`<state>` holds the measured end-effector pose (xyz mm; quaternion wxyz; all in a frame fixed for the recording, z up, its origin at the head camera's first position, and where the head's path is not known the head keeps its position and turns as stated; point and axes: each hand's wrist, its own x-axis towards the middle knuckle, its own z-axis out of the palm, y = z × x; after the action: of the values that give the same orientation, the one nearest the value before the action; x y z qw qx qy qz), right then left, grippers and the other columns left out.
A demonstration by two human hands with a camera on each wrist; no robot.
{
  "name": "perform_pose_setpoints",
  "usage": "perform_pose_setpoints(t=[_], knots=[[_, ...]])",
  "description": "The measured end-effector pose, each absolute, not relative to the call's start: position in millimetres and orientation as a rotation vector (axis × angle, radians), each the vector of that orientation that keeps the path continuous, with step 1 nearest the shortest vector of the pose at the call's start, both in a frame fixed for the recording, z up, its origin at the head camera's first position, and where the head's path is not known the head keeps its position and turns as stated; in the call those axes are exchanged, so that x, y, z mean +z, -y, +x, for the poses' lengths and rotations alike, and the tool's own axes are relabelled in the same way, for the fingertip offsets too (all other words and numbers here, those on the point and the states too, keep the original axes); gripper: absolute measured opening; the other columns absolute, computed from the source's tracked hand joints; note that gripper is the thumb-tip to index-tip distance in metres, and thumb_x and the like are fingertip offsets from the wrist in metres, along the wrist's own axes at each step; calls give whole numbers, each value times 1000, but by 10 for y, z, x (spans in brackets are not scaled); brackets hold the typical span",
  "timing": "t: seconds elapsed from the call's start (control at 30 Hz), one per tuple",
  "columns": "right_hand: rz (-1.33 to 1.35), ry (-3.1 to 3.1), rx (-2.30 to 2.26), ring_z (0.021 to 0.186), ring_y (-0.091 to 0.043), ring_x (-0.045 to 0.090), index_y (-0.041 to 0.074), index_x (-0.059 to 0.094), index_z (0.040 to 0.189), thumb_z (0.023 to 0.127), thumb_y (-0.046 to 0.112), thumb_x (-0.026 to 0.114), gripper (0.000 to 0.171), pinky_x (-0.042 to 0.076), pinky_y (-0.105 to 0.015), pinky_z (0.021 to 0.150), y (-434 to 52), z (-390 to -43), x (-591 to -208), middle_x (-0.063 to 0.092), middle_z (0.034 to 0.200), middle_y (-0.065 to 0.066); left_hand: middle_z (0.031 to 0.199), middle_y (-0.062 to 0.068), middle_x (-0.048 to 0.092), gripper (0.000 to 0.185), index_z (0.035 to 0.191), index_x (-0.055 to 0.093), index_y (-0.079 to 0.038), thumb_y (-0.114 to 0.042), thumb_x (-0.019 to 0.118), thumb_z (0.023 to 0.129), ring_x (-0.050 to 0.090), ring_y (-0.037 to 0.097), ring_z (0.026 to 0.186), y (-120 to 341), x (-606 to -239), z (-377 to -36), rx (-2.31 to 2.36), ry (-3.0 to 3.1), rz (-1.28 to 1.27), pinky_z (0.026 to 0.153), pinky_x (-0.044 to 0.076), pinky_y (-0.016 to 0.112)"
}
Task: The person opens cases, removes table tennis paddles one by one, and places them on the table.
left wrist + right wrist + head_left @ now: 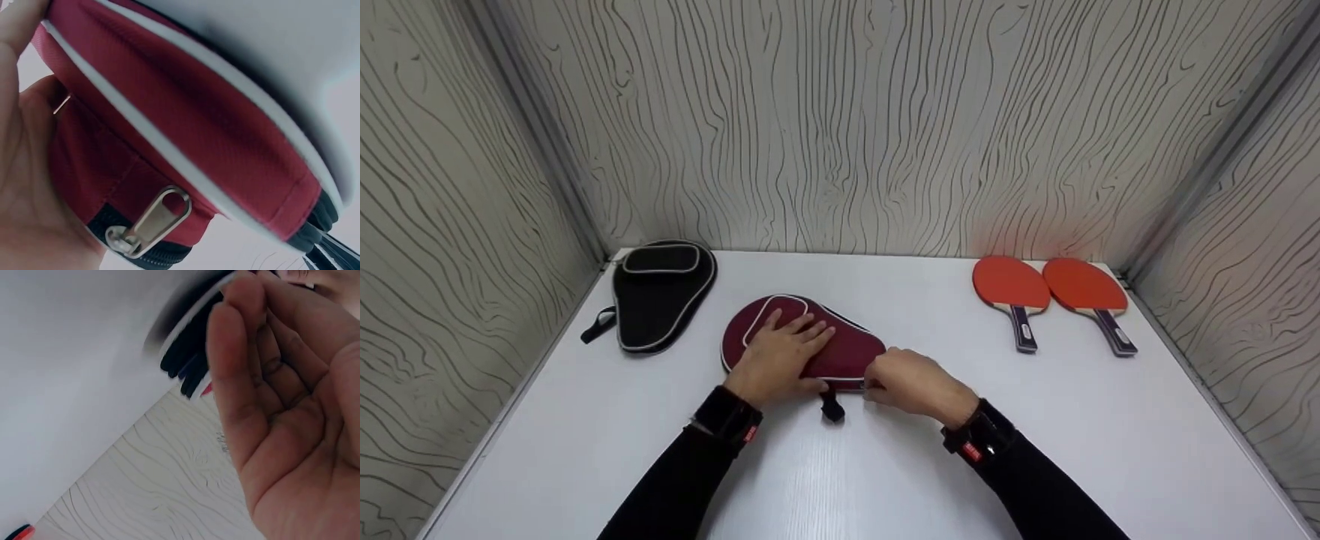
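Observation:
A maroon paddle case (851,349) with white piping lies flat near the middle of the white table (885,472). My left hand (787,345) rests on top of it, palm down with fingers spread. The left wrist view shows the case's side (185,112), my palm (22,185) against it and a free metal zip pull (149,222) on the black zip. My right hand (881,386) is at the case's near right edge, fingers curled and pinching at the zip line. In the right wrist view its bent fingers (236,343) meet the case's dark edge (185,354). What they pinch is hidden.
A black paddle case (660,296) lies at the back left. Two red paddles (1011,289) (1084,289) lie side by side at the back right, handles toward me. A black strap (831,409) sticks out from the maroon case's near end. Patterned walls enclose three sides.

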<state>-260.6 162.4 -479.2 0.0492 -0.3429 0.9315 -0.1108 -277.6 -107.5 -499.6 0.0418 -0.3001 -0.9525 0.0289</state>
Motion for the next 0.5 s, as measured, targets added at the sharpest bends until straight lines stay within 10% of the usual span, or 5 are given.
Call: perform_pose_setpoints(t=[0.5], knots=[[-1105,-2806,-466,75,-2,59,11,86,97,108,13,83,12,53,-24,67,-1813,-2748,-4623,79,85,4,181,-4,58,87,176,57,-23,-56,86,101,48,22,175,1092,-4977,-2844,186,2845,-1092,148,34,54]])
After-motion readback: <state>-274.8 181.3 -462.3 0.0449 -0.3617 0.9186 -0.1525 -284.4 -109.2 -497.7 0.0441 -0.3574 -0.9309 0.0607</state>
